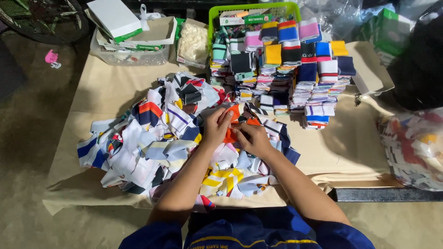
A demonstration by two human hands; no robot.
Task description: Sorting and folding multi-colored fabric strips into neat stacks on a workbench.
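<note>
Both hands meet over the middle of the table, which is draped in a tan cloth; the left hand and the right hand together pinch an orange striped fabric piece, fingers closed narrowly on it from either side. The piece sits at the top of a loose heap of striped fabric pieces (white, navy, yellow, red and grey mixed together) that spreads from the table's centre toward its left and near edges; some scraps hang at the near edge, just by the person's forearms. Beyond the hands, toward the far edge, stand folded stacks of striped pieces, sorted in neat piles and touching one another; behind them a green plastic basket holds more folded pieces. At the far left corner a clear plastic tray carries white cardboard boxes, with a bag of pale material just beside it. Off the right edge a clear bag of fabric scraps rests, well apart from the hands; a flat open carton lies near the far right corner.
</note>
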